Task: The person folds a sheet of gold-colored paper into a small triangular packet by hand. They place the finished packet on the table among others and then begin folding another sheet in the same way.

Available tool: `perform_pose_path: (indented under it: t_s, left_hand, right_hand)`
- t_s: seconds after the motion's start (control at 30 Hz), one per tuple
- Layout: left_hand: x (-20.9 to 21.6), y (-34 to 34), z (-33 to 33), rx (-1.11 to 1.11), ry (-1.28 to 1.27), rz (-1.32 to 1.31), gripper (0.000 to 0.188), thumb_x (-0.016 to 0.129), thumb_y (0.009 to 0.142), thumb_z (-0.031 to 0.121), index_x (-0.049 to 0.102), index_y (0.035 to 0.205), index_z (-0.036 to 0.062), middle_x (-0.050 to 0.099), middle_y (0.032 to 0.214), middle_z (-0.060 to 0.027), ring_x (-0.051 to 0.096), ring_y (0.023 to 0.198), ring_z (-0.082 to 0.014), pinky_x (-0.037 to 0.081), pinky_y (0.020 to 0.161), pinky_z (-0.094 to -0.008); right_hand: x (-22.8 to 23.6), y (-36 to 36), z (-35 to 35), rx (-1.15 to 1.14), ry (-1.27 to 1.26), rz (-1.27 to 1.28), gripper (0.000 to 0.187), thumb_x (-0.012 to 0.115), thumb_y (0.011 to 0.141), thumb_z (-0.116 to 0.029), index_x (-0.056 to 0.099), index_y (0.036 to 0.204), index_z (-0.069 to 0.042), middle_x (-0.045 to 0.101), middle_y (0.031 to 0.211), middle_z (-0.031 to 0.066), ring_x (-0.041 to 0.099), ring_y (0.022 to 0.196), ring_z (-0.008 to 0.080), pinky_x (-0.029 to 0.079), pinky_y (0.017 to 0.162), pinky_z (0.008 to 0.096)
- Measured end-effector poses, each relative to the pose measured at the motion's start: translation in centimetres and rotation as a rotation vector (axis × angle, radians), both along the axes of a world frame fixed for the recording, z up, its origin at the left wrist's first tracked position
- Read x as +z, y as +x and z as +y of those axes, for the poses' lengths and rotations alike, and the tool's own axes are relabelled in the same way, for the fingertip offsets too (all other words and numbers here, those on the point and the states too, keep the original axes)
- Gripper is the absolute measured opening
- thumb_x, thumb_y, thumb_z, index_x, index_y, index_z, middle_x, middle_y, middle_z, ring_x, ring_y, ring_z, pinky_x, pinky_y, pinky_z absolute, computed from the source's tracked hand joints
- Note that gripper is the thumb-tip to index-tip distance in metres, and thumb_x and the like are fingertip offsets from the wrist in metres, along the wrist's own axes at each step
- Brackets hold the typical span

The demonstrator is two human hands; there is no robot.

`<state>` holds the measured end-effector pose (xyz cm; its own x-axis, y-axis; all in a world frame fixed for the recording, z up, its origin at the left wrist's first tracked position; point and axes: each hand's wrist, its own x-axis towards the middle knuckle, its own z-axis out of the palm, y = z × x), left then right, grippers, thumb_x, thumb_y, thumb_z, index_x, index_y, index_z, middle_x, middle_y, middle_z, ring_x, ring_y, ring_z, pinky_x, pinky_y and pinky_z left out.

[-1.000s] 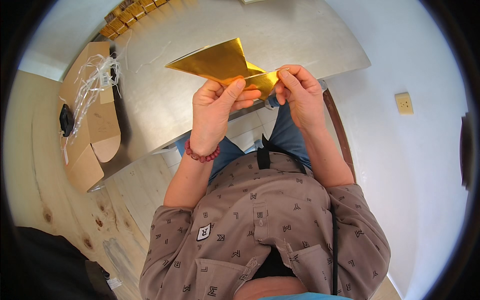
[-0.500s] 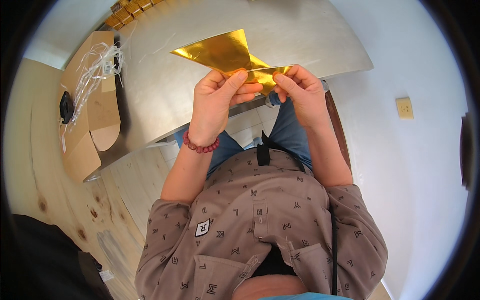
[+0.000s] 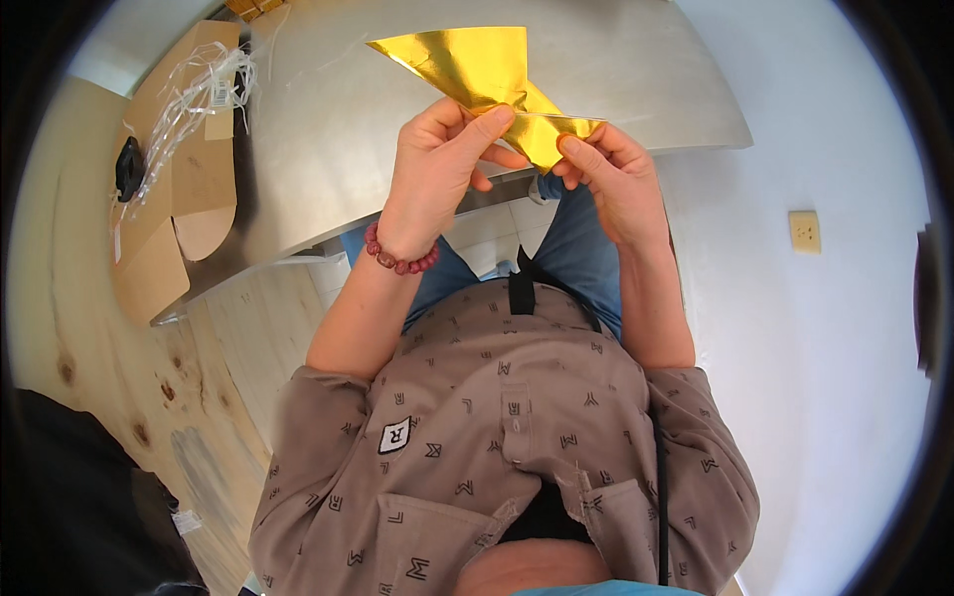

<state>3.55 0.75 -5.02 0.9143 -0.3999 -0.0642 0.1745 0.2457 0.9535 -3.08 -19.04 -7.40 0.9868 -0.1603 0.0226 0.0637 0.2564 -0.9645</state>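
A sheet of shiny gold foil paper (image 3: 477,62) is held up between my two hands, just over the near edge of the metal table. It is folded and crossed over itself, with a wide flap fanning out to the far left and a narrower folded part at the right. My left hand (image 3: 452,149) pinches the middle of it, thumb on top, and a beaded bracelet circles that wrist. My right hand (image 3: 614,179) pinches the lower right part between thumb and fingers. Some fingertips are hidden behind the foil.
The grey metal table (image 3: 328,129) curves across the front. On its left lies an opened cardboard box (image 3: 204,179) with a tangle of clear plastic strips (image 3: 189,99) and a black object (image 3: 128,169). Gold bundles (image 3: 253,8) show at the far edge. A wall outlet (image 3: 805,231) is at right.
Both hands and the gold foil paper have shifted slightly right in the picture. The folded part between the hands has opened wider, and its lower point now shows more.
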Motion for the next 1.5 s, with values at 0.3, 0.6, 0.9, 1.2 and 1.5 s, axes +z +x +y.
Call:
perform_pose_path:
  t_s: [0.3,0.6,0.9,1.2,1.5]
  left_hand:
    - [-0.5,0.5,-0.3,0.041,-0.019,-0.057,0.017,0.074,0.099,0.020,0.071,0.096,0.0041,0.070,0.078,-0.0026,0.059,0.056,-0.0049,0.034,0.047,-0.0184]
    - [0.0,0.5,-0.3,0.062,-0.047,-0.013,0.018,0.073,0.099,0.021,0.070,0.092,0.0047,0.066,0.069,0.0000,0.057,0.050,-0.0052,0.032,0.043,-0.0192]
    - [-0.2,0.4,-0.5,0.101,-0.088,-0.032,0.022,0.074,0.099,0.025,0.069,0.090,0.0047,0.061,0.063,0.0013,0.052,0.047,-0.0042,0.031,0.042,-0.0193]
    - [-0.9,0.6,0.6,0.084,-0.053,0.000,0.023,0.073,0.100,0.021,0.066,0.095,0.0002,0.070,0.082,-0.0051,0.058,0.052,-0.0068,0.045,0.046,-0.0207]
    - [-0.9,0.9,1.0,0.048,-0.101,-0.018,0.023,0.071,0.102,0.022,0.066,0.103,0.0001,0.075,0.088,-0.0080,0.075,0.071,-0.0125,0.055,0.055,-0.0203]
  right_hand:
    - [0.2,-0.4,0.5,0.082,0.203,0.080,0.014,0.074,0.098,-0.014,0.072,0.103,-0.002,0.073,0.085,0.0059,0.068,0.075,0.0105,0.052,0.065,0.0236]
    - [0.8,0.1,0.8,0.069,0.082,0.159,0.019,0.071,0.100,-0.013,0.070,0.113,0.001,0.071,0.089,0.0065,0.065,0.071,0.0113,0.052,0.064,0.0250]
    - [0.5,0.2,1.1,0.175,-0.038,0.157,0.024,0.077,0.096,-0.018,0.072,0.112,0.000,0.072,0.090,0.0032,0.065,0.075,0.0098,0.054,0.069,0.0258]
    - [-0.1,0.3,2.4,0.155,-0.038,0.053,0.019,0.078,0.094,-0.011,0.070,0.110,-0.002,0.070,0.088,0.0020,0.064,0.074,0.0079,0.054,0.070,0.0247]
    - [1.0,0.6,2.7,0.066,-0.023,0.032,0.017,0.078,0.094,-0.011,0.071,0.107,-0.002,0.070,0.089,0.0009,0.061,0.071,0.0061,0.051,0.064,0.0228]
